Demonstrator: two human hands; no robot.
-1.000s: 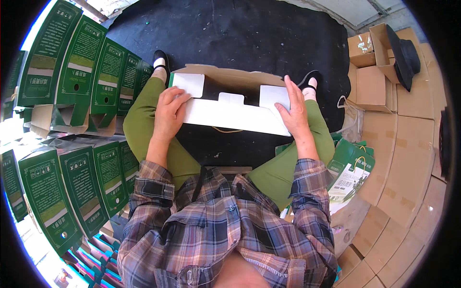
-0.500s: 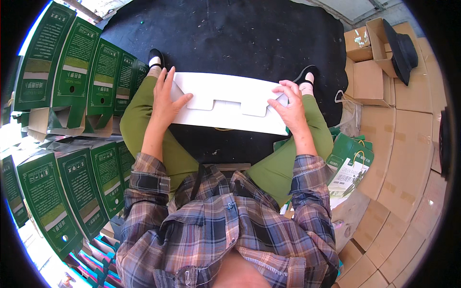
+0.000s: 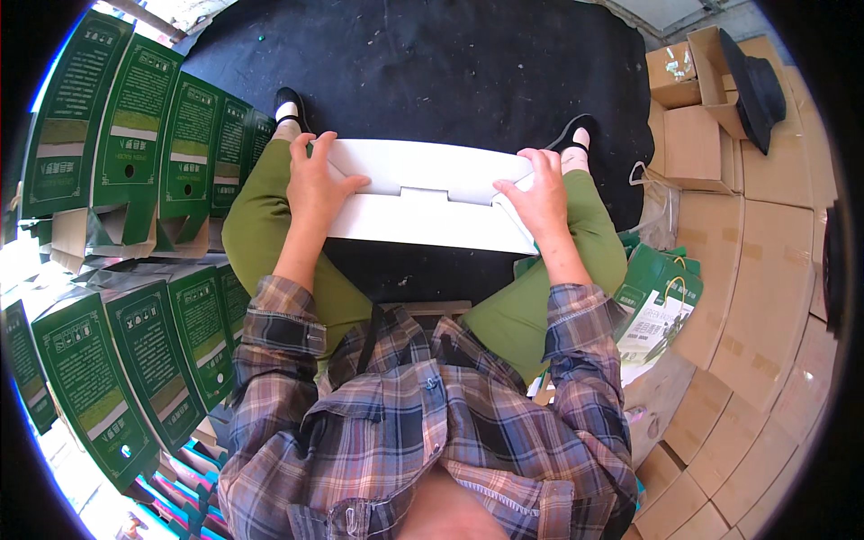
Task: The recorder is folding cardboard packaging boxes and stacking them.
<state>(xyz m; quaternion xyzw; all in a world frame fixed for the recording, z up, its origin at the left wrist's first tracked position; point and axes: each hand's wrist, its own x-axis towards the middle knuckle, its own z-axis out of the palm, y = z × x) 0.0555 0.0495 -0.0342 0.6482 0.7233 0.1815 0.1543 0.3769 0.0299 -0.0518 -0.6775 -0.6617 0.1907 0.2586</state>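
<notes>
At your far left, rows of green cartons (image 3: 135, 135) are standing folded and leaning against one another, with a second bank (image 3: 108, 378) running down beside your left elbow. You are sitting with green trousers and a plaid shirt, knees apart over a black floor mat (image 3: 450, 63). Your left hand (image 3: 315, 184) is lying on the left end of the white cardboard box (image 3: 423, 198), fingers spread and curled over its upper edge, thumb pressing onto the flap. The box is resting flat across both your knees (its white inner side is facing up, with a notched flap at the middle). Your right hand (image 3: 540, 193) is gripping the right end, fingers bent over the top edge and thumb pushing on the face. Beside your right thigh, a green paper bag (image 3: 661, 301) is lying on the floor. Farther right, plain brown cartons (image 3: 765, 270) are covering the floor, and a dark hat (image 3: 756, 85) is sitting on an open brown box (image 3: 688, 90).
</notes>
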